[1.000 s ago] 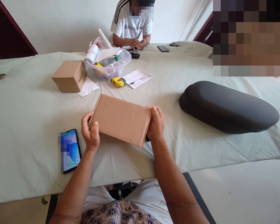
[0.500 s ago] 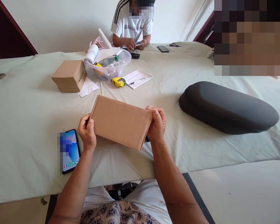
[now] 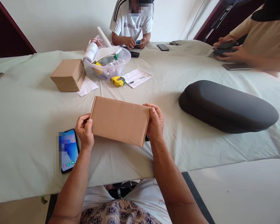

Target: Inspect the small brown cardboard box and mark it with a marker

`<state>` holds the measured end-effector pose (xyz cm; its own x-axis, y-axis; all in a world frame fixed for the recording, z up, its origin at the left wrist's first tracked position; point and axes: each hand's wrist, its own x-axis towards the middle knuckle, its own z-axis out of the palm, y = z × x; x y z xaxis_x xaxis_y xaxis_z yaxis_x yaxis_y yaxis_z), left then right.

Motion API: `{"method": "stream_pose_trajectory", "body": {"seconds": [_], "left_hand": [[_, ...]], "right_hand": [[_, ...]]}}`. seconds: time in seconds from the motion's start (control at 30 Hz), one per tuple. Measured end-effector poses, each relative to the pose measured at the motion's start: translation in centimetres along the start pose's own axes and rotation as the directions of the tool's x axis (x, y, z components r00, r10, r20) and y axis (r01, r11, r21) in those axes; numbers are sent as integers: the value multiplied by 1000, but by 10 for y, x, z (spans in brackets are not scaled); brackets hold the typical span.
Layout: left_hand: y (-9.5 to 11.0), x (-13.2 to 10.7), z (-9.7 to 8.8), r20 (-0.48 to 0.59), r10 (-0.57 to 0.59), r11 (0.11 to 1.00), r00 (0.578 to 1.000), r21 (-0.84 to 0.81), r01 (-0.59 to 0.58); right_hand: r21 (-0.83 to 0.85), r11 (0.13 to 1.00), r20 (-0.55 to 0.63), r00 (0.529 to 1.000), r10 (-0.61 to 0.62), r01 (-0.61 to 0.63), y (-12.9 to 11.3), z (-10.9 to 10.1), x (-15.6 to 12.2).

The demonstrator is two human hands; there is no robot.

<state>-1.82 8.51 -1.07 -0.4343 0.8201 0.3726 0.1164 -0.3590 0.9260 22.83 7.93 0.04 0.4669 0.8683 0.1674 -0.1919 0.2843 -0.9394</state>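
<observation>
A flat brown cardboard box [image 3: 120, 121] is held between my two hands above the cloth-covered table. My left hand [image 3: 85, 130] grips its left end, thumb on the near face. At the opposite end my right hand [image 3: 156, 121] is closed on the right edge, with the thumb along the corner and the fingers behind. Just left of my left wrist lies a smartphone [image 3: 70, 152] with its screen lit. A small dark object [image 3: 147, 138] peeks out beneath the box beside my right wrist; most of it is hidden.
A taller cardboard box [image 3: 68, 76] stands behind, beside a clear plastic basin [image 3: 109, 70] of bottles and rolls. A yellow tape measure [image 3: 118, 81] touches a printed sheet [image 3: 140, 77]. A long black case [image 3: 228, 107] lies right. Two people sit at the far side, their hands busy.
The box has turned slightly, its right end rising a little with my right hand. My left hand has shifted slightly left. The person at the right now shows, holding a dark object.
</observation>
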Motion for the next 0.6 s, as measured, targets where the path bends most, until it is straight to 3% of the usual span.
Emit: {"method": "stream_pose_trajectory", "body": {"seconds": [0.13,0.23,0.4,0.6], "left_hand": [[0,4,-1,66,-66,998,996,13,66],[1,8,-3,107,-142,984,984,-89,152],[2,14,-7,178,-310,916,934,-208,343],[14,9,-3,166,-201,973,965,-77,216]], "right_hand": [[-51,998,-13,1000,26,-27,-2,1,-2],[-29,999,-5,999,40,-40,-2,0,-2],[-28,999,53,998,42,-41,-3,0,-4],[-8,991,73,989,132,-132,-8,1,-9]]}}
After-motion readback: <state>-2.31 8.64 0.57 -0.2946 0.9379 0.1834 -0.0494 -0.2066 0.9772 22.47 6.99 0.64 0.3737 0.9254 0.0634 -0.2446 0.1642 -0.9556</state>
